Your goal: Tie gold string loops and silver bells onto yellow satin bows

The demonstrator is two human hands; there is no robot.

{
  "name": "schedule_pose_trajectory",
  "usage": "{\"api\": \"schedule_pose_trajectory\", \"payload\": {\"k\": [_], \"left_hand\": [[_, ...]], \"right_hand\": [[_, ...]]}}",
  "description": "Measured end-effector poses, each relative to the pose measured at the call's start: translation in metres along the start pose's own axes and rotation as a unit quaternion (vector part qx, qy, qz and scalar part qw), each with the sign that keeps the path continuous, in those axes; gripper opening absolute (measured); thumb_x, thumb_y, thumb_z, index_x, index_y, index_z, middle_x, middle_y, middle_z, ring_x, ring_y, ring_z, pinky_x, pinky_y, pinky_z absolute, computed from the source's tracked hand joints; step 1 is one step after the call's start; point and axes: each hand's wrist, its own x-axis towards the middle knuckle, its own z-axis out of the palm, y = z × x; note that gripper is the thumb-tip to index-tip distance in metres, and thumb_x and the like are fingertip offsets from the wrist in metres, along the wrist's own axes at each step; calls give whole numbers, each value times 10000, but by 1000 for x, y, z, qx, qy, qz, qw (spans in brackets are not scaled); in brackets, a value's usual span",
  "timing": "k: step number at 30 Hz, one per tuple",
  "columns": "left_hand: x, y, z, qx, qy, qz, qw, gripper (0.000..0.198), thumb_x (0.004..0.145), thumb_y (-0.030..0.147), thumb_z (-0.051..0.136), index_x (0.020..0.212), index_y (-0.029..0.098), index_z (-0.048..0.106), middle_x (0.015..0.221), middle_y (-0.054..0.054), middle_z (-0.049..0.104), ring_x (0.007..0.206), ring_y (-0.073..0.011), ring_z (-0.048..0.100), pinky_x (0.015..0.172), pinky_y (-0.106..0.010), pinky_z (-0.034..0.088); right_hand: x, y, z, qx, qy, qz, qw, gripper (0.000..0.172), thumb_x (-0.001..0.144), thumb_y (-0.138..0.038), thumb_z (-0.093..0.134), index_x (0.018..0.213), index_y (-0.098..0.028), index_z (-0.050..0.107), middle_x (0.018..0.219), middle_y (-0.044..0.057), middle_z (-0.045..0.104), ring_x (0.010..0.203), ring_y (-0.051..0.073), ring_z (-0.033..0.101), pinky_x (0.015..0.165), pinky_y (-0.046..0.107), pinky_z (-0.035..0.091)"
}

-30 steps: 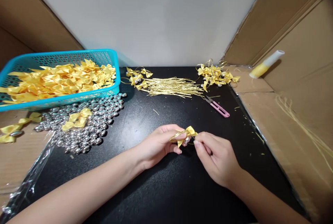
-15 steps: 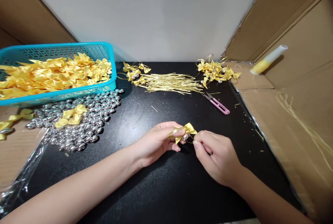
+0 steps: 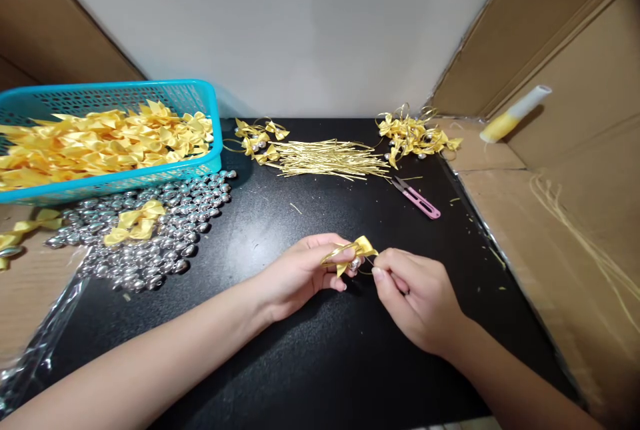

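Above the middle of the black table, my left hand (image 3: 310,263) is closed on a yellow ribbon bow (image 3: 365,247). A silver bell or bead (image 3: 355,263) hangs at the bow, partly covered by my fingers. A loop of gold cord (image 3: 333,255) runs over my left thumb. Just right of the bow, my right hand (image 3: 417,293) pinches a thin end of the gold cord (image 3: 369,266) between thumb and forefinger. The cord's tip inside that pinch is hidden.
A turquoise basket (image 3: 216,130) of yellow bows stands at the left, with silver beads (image 3: 150,253) spread before it. Cut gold cords (image 3: 330,158) lie at the back between finished bows (image 3: 257,140) and a larger heap (image 3: 415,137). Pink thread snips (image 3: 417,198) lie nearby.
Hardly anything differs. Both hands keep their grip on the bow and cord, and the whole view has shifted very slightly.
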Motion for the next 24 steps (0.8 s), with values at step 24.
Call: {"api": "schedule_pose_trajectory", "payload": {"k": [24], "left_hand": [[-1, 0, 0, 16, -9, 1, 1000, 235, 580, 268, 846, 618, 124, 664, 653, -10, 648, 585, -74, 563, 490, -149, 451]], "right_hand": [[0, 2, 0, 0, -9, -6, 1000, 215, 845, -43, 441, 700, -201, 438, 568, -62, 374, 471, 78, 321, 480, 214, 287]]}}
